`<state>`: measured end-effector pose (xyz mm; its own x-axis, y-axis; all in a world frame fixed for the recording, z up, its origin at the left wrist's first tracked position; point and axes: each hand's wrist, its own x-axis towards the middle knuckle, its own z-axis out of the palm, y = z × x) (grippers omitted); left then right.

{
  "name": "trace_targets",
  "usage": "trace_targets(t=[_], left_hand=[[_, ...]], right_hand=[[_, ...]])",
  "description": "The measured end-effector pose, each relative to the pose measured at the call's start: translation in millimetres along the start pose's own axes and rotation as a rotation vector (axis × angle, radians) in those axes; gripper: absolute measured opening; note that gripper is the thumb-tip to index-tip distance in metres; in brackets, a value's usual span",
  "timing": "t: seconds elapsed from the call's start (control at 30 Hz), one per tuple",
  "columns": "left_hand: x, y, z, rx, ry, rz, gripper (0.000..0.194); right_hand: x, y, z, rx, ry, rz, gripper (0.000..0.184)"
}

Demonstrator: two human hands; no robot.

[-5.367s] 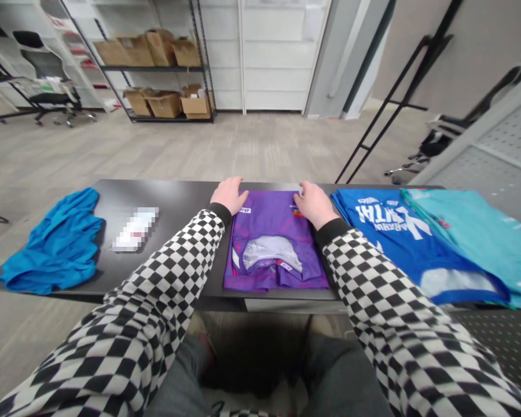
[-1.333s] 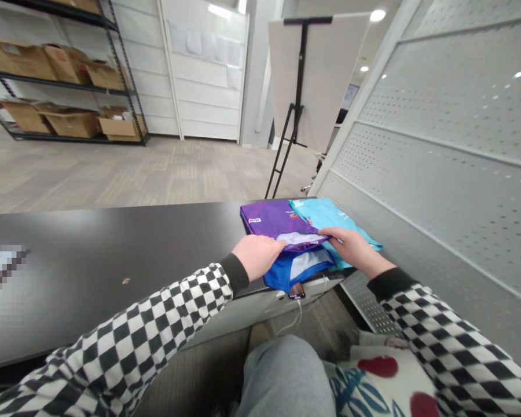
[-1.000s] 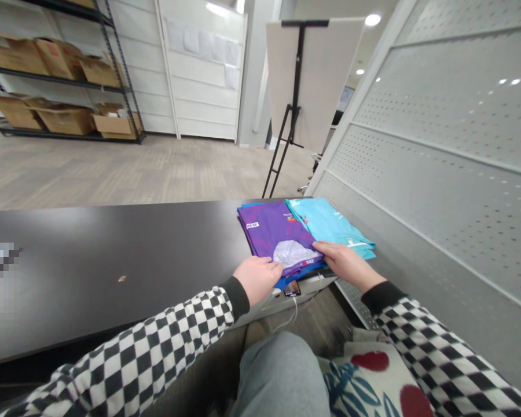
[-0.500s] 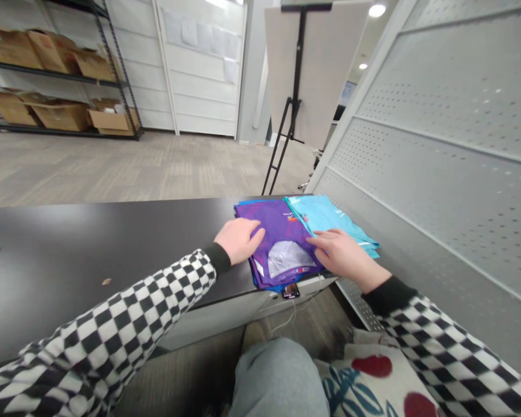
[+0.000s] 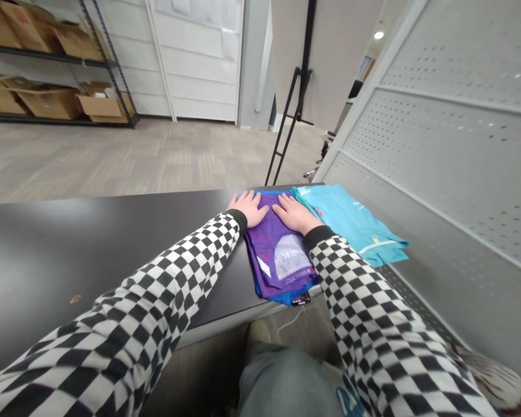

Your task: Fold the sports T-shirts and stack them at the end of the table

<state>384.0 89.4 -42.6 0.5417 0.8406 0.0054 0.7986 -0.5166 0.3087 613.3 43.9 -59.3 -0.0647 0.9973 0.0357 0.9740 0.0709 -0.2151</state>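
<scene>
A folded purple garment (image 5: 271, 252) with a grey-white printed patch lies flat near the table's front edge. Blue fabric (image 5: 286, 296) peeks out from under it. Across the garment's far left corner my left hand (image 5: 249, 208) rests flat, fingers spread. My right hand (image 5: 294, 213) lies palm down on its far right part, fingers stretched out. Neither hand grips anything. To the right, partly behind my right hand and sleeve, are folded light-blue garments (image 5: 347, 217). A phone (image 5: 301, 299) with a white cable shows under the near edge of the pile.
The dark table (image 5: 113, 249) extends left, with a small pale scrap (image 5: 75, 299) on it. A grey perforated panel (image 5: 451, 191) rises along the right. Beyond the table stand a black easel (image 5: 286, 127) and a shelf with cardboard boxes (image 5: 47, 101). My knee is below the table edge.
Both hands have moved away from me to the far part of the purple garment and now lie flatter. My right hand has also shifted left. The view has tilted down.
</scene>
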Motion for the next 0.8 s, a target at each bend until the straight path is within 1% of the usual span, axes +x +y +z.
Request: trace_targets(t=[0.1,0.13,0.2,0.23,0.27,0.3,0.33,0.37,0.4,0.43,0.5,0.6,0.67,0.73,0.8], left_hand=[[4,-7,-5.7,-0.011,-0.006,-0.072,0.084],[3,-6,-7.9,-0.008,0.012,-0.098,0.081],[-6,0,-11.7,0.013,0.124,-0.116,0.075],[-14,6,-12.7,0.025,0.196,-0.084,0.074],[-24,14,-12.4,0.033,0.248,-0.02,0.075],[-37,23,-10.7,0.036,0.26,0.063,0.077],[-51,32,-7.4,0.034,0.233,0.155,0.08],[-65,41,-2.7,0.03,0.165,0.225,0.084],[-79,49,2.9,0.029,0.097,0.251,0.09],[-93,54,8.6,0.035,0.059,0.255,0.095],[-118,57,17.3,0.042,0.028,0.241,0.102],[-145,48,19.2,0.016,0.02,0.249,0.102],[-161,40,16.0,-0.007,0.018,0.244,0.101],[-181,34,12.9,-0.015,0.024,0.219,0.101],[-206,28,10.2,-0.02,0.03,0.206,0.099]], right_hand=[[0,2,-2,-0.021,0.015,-0.011,0.089],[0,2,-2,-0.029,0.023,-0.019,0.087],[0,3,-2,-0.044,0.046,-0.03,0.085],[0,3,-1,-0.051,0.058,-0.038,0.083],[-1,4,0,-0.06,0.066,-0.051,0.08],[-1,4,1,-0.071,0.067,-0.073,0.076],[-2,5,1,-0.082,0.063,-0.099,0.073],[-3,5,2,-0.092,0.057,-0.12,0.07],[-4,5,2,-0.096,0.052,-0.134,0.069],[-5,4,1,-0.093,0.052,-0.135,0.069],[-6,2,-2,-0.07,0.057,-0.127,0.074],[-9,-5,-14,-0.039,0.033,-0.137,0.082],[-11,-14,-25,-0.031,-0.006,-0.099,0.087],[-15,-26,-37,-0.025,-0.022,-0.036,0.086],[-24,-40,-45,-0.011,0.013,-0.031,0.084]])
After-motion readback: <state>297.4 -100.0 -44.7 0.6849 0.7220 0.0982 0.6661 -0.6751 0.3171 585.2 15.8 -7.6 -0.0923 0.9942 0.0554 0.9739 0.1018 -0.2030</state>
